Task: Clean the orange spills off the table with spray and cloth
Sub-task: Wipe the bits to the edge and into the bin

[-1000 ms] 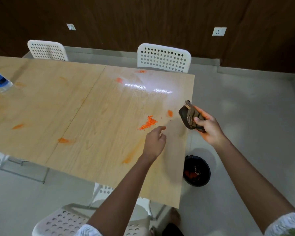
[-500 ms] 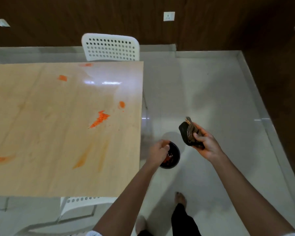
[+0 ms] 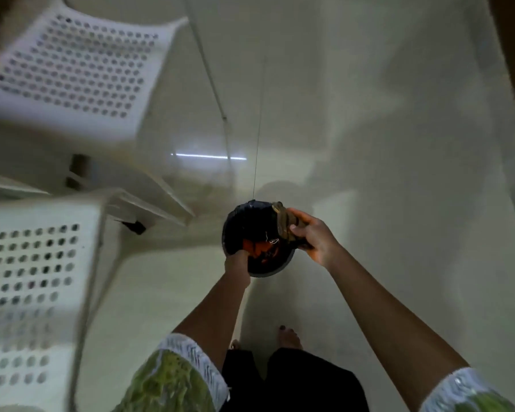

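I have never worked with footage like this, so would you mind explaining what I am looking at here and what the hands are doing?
There is no machine: a person wears a wide-angle camera on the head, looking down at their own two hands. The right hand grips a crumpled brown cloth over a small black bin standing on the pale floor. The left hand is at the bin's near rim, above orange scraps inside; its fingers are hidden. Two white perforated chairs stand to the left, blurred. The table is out of view.
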